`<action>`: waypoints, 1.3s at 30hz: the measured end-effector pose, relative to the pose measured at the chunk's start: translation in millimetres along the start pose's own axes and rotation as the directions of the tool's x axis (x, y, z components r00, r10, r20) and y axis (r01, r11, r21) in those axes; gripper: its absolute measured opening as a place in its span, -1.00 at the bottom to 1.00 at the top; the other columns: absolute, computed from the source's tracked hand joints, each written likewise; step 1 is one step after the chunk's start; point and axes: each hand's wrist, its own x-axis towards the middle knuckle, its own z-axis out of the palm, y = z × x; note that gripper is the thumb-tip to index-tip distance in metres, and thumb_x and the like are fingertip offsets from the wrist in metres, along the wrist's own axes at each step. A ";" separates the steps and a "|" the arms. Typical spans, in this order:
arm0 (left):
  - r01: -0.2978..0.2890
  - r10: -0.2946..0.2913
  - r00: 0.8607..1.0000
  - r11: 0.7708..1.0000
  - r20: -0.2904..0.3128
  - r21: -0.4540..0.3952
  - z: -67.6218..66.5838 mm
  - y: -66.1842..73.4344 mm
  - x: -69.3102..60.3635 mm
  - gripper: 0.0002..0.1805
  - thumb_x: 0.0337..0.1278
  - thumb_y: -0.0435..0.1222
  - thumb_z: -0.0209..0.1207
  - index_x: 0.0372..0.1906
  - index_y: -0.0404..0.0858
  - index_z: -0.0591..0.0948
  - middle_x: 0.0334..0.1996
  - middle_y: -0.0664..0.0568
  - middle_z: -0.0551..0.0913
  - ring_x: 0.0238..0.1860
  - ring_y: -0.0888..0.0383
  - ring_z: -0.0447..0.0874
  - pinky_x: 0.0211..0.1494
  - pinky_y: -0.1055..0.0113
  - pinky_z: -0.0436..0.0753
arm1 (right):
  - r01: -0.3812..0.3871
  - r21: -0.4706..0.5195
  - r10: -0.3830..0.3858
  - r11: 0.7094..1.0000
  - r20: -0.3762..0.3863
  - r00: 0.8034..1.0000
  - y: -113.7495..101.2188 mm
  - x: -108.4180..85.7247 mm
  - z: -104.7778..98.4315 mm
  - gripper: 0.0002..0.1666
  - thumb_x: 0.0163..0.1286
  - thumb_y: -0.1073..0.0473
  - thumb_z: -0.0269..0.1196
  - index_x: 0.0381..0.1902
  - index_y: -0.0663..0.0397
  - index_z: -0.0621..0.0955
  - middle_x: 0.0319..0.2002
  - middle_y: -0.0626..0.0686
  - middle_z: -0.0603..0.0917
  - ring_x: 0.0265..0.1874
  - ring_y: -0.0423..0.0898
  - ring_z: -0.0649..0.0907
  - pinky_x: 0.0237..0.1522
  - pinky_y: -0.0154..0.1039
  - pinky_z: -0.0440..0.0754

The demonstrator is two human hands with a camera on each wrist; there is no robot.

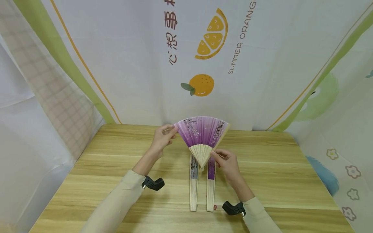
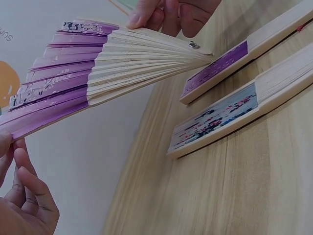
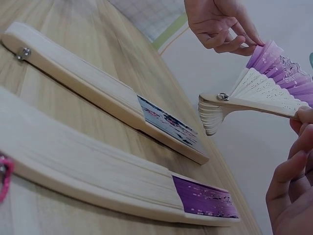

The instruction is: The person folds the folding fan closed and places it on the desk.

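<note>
A purple folding fan [image 1: 202,129] with blossom print and pale ribs is spread partway, held up above the table. My left hand [image 1: 163,139] pinches its upper left edge between thumb and fingers. Lower down on the other side, my right hand [image 1: 228,163] pinches the right outer rib; the right wrist view shows the thumb on that rib near the rivet end. Beneath lie two folded fans side by side: a grey-blue flowered one [image 1: 193,184] on the left and a purple one [image 1: 211,186] on the right. The raised fan hides part of their far ends.
The wood-grain table [image 1: 271,174] stretches around the fans to a back edge. Behind it hangs a white curtain [image 1: 140,64] printed with oranges and lettering. A small red cord [image 1: 215,207] lies by the folded purple fan's near end.
</note>
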 end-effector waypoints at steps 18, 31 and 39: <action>-0.020 0.020 1.000 0.999 0.005 0.035 1.9 -2.9 1.0 -0.68 0.39 -0.20 0.29 0.04 -0.34 0.64 -0.16 -0.08 0.75 -0.22 0.05 0.63 -0.31 0.40 0.55 | 0.013 -0.038 -0.013 0.999 0.006 1.000 1.2 -0.3 8.7 -0.82 0.40 0.36 0.34 -0.25 0.49 0.66 -0.50 0.03 0.54 -0.61 -0.23 0.42 -0.56 -0.40 0.37; -0.039 0.038 0.999 0.998 0.038 0.046 5.9 -3.8 -1.3 -0.68 0.39 -0.23 0.29 0.04 -0.39 0.63 -0.16 -0.09 0.75 -0.31 0.19 0.58 -0.32 0.39 0.53 | 0.006 -0.047 -0.004 0.999 0.033 0.999 3.5 -3.2 9.8 -0.84 0.41 0.37 0.33 -0.25 0.47 0.67 -0.51 0.03 0.53 -0.63 -0.23 0.38 -0.57 -0.37 0.33; -0.053 0.050 0.998 0.995 0.040 0.082 8.9 -3.1 -1.6 -0.69 0.40 -0.23 0.27 0.05 -0.39 0.63 -0.13 -0.20 0.74 -0.23 0.03 0.61 -0.32 0.37 0.52 | -0.017 -0.061 0.019 0.998 0.038 0.999 4.3 -3.6 10.8 -0.84 0.42 0.33 0.34 -0.22 0.43 0.69 -0.50 0.14 0.53 -0.64 -0.23 0.38 -0.60 -0.39 0.31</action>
